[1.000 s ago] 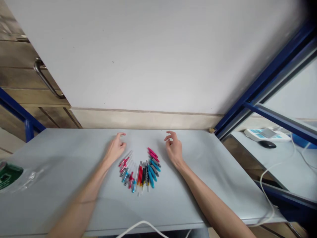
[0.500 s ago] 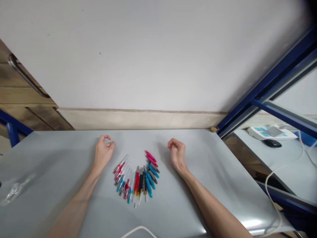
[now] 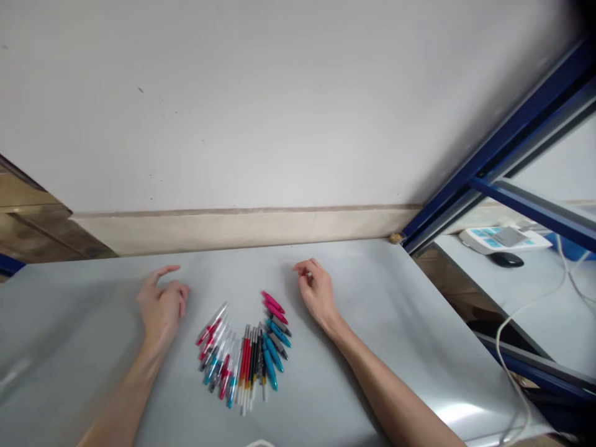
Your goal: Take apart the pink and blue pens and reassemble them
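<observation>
with twelve o'clock taken toward the wall (image 3: 261,112), an arc of pen parts is laid out on the grey table (image 3: 363,298), its opening turned to twelve.

along the arc, clear barrels (image 3: 218,347) with red, blue and dark ends are spread from nine to seven o'clock. red and black refills (image 3: 251,360) with pale lower ends are lined up side by side at six. blue and grey grip pieces (image 3: 275,347) are placed from five to three, and two pink pieces (image 3: 274,307) are set at about two.

the left hand (image 3: 162,304) is held at ten o'clock from the arc, apart from the parts; its fingers are released, with the index finger stretched out in a curve and the others bent. the right hand (image 3: 317,288) is held at two o'clock, near the pink pieces but not touching them; its fingers are loosely curled and released.

farther off, at about three o'clock and beyond the blue frame (image 3: 447,198), a black mouse (image 3: 506,259) is seen just beside a white device (image 3: 505,239). a white cable (image 3: 500,335) is draped down there. at nine o'clock, near the table's edge, something shiny is blurred.
</observation>
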Action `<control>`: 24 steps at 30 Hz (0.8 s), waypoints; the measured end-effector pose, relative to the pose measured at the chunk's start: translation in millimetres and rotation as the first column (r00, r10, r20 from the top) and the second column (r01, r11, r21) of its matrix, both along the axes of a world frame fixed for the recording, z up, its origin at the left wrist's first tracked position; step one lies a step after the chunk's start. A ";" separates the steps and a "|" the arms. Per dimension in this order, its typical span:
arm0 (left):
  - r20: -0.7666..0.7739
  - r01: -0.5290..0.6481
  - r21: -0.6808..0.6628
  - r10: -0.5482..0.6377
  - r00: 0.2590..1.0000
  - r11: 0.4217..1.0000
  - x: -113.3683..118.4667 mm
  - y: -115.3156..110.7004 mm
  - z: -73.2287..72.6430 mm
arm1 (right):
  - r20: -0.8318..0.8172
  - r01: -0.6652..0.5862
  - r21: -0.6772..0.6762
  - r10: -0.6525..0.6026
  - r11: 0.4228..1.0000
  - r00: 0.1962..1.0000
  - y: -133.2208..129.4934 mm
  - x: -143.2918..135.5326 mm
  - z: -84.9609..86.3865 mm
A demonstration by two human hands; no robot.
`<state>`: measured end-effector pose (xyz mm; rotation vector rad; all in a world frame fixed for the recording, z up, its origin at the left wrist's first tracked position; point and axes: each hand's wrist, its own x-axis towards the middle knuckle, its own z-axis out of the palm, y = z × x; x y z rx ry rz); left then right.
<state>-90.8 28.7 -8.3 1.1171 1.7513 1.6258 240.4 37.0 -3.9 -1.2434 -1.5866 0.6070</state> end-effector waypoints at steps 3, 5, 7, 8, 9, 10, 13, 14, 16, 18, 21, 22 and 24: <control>-0.084 0.064 0.072 -0.058 0.995 0.995 4.4 5.4 0.1 | 0.011 0.015 0.031 -0.016 0.999 1.000 2.0 1.0 -1.8; -0.189 0.105 0.070 -0.090 0.978 0.992 6.0 7.8 -0.9 | 0.032 0.045 0.031 -0.046 0.999 0.998 2.6 2.0 -3.1; -0.258 0.115 0.046 -0.099 0.961 0.992 6.5 7.7 -1.7 | 0.051 0.076 0.023 -0.077 0.997 0.996 2.7 2.6 -3.8; -0.261 0.121 0.032 -0.108 0.959 0.992 7.0 6.7 -1.5 | 0.059 0.091 0.019 -0.092 0.996 0.994 2.7 2.7 -3.9; -0.245 0.129 0.023 -0.120 0.962 0.991 7.8 5.2 -0.7 | 0.066 0.107 0.018 -0.108 0.994 0.992 2.6 2.7 -3.8; -0.215 0.141 0.025 -0.132 0.968 0.990 9.2 3.3 0.8 | 0.070 0.125 0.019 -0.126 0.992 0.990 2.6 2.5 -3.6; -0.146 0.174 0.062 -0.164 0.976 0.983 15.4 -2.8 7.6 | 0.067 0.162 0.014 -0.163 0.987 0.984 3.0 1.5 -2.2; -0.140 0.179 0.068 -0.168 0.976 0.982 17.2 -4.8 9.9 | 0.056 0.162 0.005 -0.162 0.987 0.985 3.1 1.2 -1.6; -0.130 0.179 0.062 -0.170 0.977 0.982 19.0 -8.2 13.5 | 0.027 0.150 -0.017 -0.150 0.989 0.988 3.3 1.0 -0.2; -0.102 0.168 0.051 -0.162 0.982 0.984 17.8 -10.7 15.4 | 0.000 0.150 -0.029 -0.150 0.988 0.989 3.2 1.3 1.4; -0.056 0.186 0.069 -0.183 0.982 0.980 12.6 -11.6 15.7 | -0.019 0.158 -0.020 -0.158 0.987 0.987 2.6 2.7 3.4; -0.048 0.196 0.077 -0.193 0.980 0.978 10.9 -11.1 15.3 | -0.030 0.153 -0.015 -0.153 0.988 0.988 2.3 3.3 3.8; -0.036 0.216 0.089 -0.213 0.976 0.972 8.3 -9.6 13.4 | -0.076 0.129 -0.016 -0.130 0.991 0.989 1.4 4.4 4.3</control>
